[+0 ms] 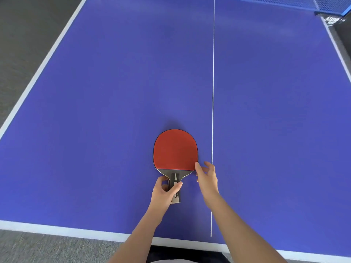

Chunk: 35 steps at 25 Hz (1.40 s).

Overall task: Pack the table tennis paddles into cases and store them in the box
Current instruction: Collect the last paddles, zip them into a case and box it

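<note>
1. A table tennis paddle [175, 149] is lying with its red rubber face up on the blue table [114, 92], near the person's edge and just left of the white centre line [213, 92]. Its blade is pointing away from the person and its handle toward them.
2. The left hand [164, 192] is gripping the paddle's handle, its thumb crossing over the top of the grip and its fingers curling around from the left side. The butt of the handle is sticking out below the hand.
3. The right hand [207, 176] is reaching in at the blade's lower right edge with its fingers loosely spread and slightly bent, holding nothing. Its thumb tip is sitting at the rim of the red rubber; whether it is actually touching cannot be told.
4. Both bare forearms are extending in from the bottom of the view.
5. A blue net [311, 3] is stretching across the far right corner, with its dark clamp [331, 19] sitting at the table's right edge.
6. Grey carpet [22, 35] is showing beyond the white border on the left and along the near edge.
</note>
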Each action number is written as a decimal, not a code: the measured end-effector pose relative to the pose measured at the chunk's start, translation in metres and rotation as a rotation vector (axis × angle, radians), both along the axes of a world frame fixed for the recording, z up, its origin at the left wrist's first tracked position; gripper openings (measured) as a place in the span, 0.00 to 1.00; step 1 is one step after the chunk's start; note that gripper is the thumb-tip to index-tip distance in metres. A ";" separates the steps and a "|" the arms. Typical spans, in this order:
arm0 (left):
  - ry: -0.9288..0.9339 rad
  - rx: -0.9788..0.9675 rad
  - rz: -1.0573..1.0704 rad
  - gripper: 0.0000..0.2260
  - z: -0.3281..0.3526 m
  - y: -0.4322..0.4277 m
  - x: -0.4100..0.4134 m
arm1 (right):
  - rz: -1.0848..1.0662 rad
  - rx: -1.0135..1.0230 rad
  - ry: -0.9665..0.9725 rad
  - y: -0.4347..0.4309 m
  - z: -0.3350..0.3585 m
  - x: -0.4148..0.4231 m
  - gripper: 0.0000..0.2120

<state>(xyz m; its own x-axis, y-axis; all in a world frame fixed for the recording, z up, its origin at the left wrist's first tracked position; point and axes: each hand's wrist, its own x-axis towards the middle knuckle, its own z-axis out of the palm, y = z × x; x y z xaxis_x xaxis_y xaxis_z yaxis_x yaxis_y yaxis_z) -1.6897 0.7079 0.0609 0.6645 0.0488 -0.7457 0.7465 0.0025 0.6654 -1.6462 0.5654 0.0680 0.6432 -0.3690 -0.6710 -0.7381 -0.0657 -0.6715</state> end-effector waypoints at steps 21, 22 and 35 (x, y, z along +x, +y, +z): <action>-0.161 -0.027 -0.597 0.14 0.031 -0.021 0.022 | -0.456 0.214 -0.086 -0.051 0.007 -0.048 0.17; -0.165 -0.033 -0.621 0.15 0.033 -0.030 0.021 | -0.494 0.222 -0.097 -0.059 0.008 -0.055 0.18; -0.202 -0.072 -0.917 0.21 0.047 -0.206 -0.108 | -0.815 0.248 -0.291 -0.220 0.030 -0.230 0.13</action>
<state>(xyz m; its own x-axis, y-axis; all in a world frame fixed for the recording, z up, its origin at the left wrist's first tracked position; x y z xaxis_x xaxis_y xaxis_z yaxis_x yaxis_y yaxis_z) -1.7976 0.5022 0.1078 0.5376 -0.5999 -0.5926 0.3476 -0.4826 0.8039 -1.8761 0.3453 0.0983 0.4019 -0.6511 -0.6439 -0.2909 0.5760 -0.7640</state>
